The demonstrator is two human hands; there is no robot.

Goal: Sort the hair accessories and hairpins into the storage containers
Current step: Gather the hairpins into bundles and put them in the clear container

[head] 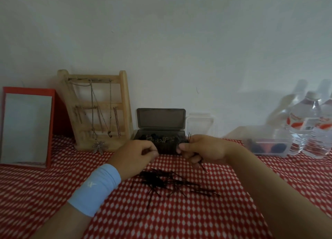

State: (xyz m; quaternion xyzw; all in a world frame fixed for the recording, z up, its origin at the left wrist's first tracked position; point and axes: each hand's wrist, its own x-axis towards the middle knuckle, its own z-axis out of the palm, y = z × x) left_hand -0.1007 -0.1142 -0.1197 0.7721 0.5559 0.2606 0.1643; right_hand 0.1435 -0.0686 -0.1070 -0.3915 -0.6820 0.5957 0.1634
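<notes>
The red checked cloth [179, 220] has open room in front. The open dark box [160, 120] stands just behind both hands. The right hand [203, 149] grips 1 upright bundle of hairpins [189, 137]. The left hand [136, 154] is curled, its contents unclear. Loose pins [161, 180] sprawl just below both hands.

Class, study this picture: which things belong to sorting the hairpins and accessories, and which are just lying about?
Belongs to the job:
loose hairpins on the cloth
hairpin bundle gripped in the right hand
open dark box
clear container

Just lying about:
mirror
wooden jewellery stand
water bottles
</notes>
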